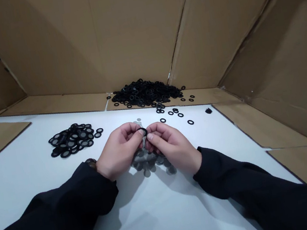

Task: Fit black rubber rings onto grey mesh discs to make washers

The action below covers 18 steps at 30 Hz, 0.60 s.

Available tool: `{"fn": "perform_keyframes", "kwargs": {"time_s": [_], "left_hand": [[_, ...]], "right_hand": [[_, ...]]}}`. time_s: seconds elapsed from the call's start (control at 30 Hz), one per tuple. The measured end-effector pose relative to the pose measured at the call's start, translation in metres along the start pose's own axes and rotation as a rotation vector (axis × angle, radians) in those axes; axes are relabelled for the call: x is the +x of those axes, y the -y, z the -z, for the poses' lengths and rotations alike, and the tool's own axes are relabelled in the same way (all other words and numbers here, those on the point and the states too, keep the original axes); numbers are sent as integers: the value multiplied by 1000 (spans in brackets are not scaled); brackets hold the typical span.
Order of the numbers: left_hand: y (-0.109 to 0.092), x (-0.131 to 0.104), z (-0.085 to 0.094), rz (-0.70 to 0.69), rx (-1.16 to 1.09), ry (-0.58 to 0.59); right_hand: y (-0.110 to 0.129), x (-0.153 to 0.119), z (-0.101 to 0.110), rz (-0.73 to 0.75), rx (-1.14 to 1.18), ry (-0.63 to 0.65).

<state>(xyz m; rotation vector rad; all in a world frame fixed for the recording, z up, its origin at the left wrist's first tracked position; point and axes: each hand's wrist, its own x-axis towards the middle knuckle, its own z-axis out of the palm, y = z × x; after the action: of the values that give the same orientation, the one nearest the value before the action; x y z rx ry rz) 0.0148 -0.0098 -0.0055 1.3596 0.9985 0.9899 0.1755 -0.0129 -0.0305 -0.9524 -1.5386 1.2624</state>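
"What's in the grip?"

"A black ring (145, 130). The left hand (121, 152) and the right hand (175, 146) have it between fingertips, narrow pinches both, above the middle of the desk (136, 217). Whether a disc sits inside it, I can't tell."

"What could go wrong?"

"It could slip, I'd say: the rim is thin, and the fingers cover much of it. It might then drop among the grey discs (146, 173) heaped beneath the hands and scatter some."

"Anything further out?"

"The left sleeve (80, 191) is near the filled rings (71, 143), piled towards the desk's left edge. A careless elbow might drag a few off that pile."

"Are they in a container?"

"I see no tray. A cardboard wall (132, 27) stands along the far side, with a cardboard strip (80, 102) at its foot. The bare rings (145, 92) are heaped on that strip, and some loose rings (191, 122) spill onto the desk, towards its far right corner. Near that corner is a small dark lump (208, 111), too blurred to name."
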Motion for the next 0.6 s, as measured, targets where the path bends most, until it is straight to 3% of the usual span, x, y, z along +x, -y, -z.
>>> {"fn": "perform_keyframes", "kwargs": {"time_s": [0.37, 0.6], "left_hand": [[-2, -2, 1, 0, 143, 88], [2, -1, 1, -22, 63, 115]], "right_hand": [[-3, -2, 4, 2, -50, 4], [-2, -2, 4, 25, -173, 26]]}}
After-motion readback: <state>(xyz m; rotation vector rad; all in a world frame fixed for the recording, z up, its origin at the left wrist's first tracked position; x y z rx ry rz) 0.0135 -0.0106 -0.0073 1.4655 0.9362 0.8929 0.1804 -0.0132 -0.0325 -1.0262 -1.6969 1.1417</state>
